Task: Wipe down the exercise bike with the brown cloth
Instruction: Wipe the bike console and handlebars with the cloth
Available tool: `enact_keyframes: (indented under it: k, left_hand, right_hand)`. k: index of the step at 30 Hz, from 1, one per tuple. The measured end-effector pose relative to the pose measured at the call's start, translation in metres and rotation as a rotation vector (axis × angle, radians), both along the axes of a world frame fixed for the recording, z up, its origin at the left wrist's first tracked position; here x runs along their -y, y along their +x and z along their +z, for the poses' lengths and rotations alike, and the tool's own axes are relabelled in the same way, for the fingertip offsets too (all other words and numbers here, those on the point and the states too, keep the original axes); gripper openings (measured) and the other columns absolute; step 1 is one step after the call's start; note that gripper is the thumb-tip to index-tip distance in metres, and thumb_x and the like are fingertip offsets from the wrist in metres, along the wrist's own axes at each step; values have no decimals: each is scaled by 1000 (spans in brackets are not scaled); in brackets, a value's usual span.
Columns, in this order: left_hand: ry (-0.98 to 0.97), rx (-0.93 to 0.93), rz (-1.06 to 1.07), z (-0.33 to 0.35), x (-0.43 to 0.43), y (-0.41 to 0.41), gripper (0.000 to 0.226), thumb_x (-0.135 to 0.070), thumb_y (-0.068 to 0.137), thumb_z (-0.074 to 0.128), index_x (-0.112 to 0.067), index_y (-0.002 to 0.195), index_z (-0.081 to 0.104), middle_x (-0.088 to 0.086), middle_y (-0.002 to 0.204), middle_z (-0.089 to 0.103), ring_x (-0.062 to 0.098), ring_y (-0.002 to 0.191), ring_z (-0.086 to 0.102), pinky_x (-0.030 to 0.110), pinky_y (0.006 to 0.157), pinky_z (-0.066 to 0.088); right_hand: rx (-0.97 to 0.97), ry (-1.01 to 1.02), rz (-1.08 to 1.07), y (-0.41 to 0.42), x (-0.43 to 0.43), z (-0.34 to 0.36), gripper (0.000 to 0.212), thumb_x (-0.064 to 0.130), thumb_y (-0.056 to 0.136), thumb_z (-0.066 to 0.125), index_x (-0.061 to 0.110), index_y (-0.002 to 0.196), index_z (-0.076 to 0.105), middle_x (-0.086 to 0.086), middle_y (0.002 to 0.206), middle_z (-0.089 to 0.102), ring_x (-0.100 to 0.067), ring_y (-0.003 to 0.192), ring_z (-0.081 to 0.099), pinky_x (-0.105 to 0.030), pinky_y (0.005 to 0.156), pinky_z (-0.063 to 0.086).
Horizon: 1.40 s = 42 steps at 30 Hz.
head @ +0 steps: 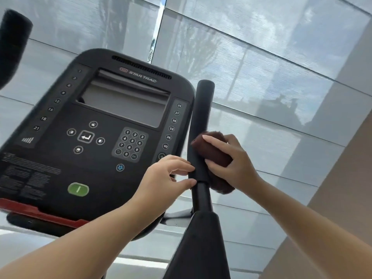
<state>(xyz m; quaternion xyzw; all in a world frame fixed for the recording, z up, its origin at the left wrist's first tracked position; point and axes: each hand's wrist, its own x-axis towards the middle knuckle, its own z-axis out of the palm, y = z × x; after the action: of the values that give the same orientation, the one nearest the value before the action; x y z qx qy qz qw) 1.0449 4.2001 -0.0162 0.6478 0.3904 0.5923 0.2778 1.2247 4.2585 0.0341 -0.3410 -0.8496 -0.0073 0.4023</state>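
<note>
Right of centre in the frame, the right hand (235,158) clasps the folded brown cloth (213,154) around the black padded handlebar grip (201,125) of the exercise bike, while the left hand (165,178), loosely open and empty, touches the grip's lower end with its fingertips (191,169) beside the dark console panel (96,137).

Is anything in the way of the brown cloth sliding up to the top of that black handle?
Nothing visible blocks it. The right hand presses the brown cloth against the handlebar grip, and the grip above the cloth is bare up to its tip. The left hand touches the grip lower down, below the cloth.
</note>
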Motion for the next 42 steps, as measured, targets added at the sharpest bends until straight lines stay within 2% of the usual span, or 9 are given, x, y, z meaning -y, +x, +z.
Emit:
enact_keyframes:
  k: [2,5,9,11,16,21,24,31,42]
  left_hand:
    - [-15,16,-8,0,1,0,25,-7,72,75,-28,83,67,-13,98,63,-2,84,62,28,80,50]
    - [-40,34,-16,0,3,0,26,-7,72,75,-30,81,66,-14,98,63,-3,82,62,27,80,50]
    - [-32,12,-12,-1,2,0,28,-6,73,74,-32,81,65,-18,97,62,-7,81,61,23,78,49]
    - [-33,15,-13,-2,1,0,29,-6,73,74,-33,80,65,-19,97,62,-8,81,60,20,77,49]
    - [-69,100,-5,-6,1,6,27,-5,75,72,-30,83,65,-12,99,64,-4,90,60,16,80,49]
    - [-63,91,4,-7,2,7,26,-4,75,71,-27,84,64,-10,100,64,-3,92,60,9,77,47]
    - [-71,74,7,-7,2,6,24,-6,76,71,-27,87,65,-12,101,64,-3,92,60,9,76,46]
    - [-44,46,17,-7,1,6,24,-8,77,70,-29,88,65,-19,98,61,-12,88,56,2,70,41]
    - [-66,73,23,-7,4,8,25,-6,78,69,-17,100,68,-16,101,60,-8,90,56,-2,72,38]
  right_hand:
    - [68,-26,2,6,5,13,52,15,73,67,38,118,54,-1,106,47,5,96,50,-5,83,39]
    - [14,199,-34,-7,-2,52,49,6,76,68,26,120,58,-2,110,43,5,94,51,-5,75,44]
    - [-26,300,-94,-37,-18,76,46,13,82,65,23,126,55,-4,115,36,-20,93,59,-26,73,50]
    - [-19,291,-110,-38,-19,67,47,18,83,67,24,127,54,-4,114,35,-18,100,54,-30,74,51]
    - [238,190,-69,-16,-4,32,47,25,79,71,27,124,57,0,113,34,-8,99,45,-4,89,35]
    - [395,-70,-8,-4,11,44,47,28,78,71,36,122,55,-1,112,43,-7,98,49,-2,87,34]
    - [474,104,-5,-9,14,74,51,31,78,70,34,125,51,2,117,45,-8,101,48,-13,87,41]
    - [573,548,-70,-46,-13,106,38,25,79,70,15,114,64,-18,115,57,-34,91,58,-38,80,49]
    - [614,271,-26,-44,10,68,36,22,78,71,19,113,66,-12,113,56,-25,95,59,-31,82,47]
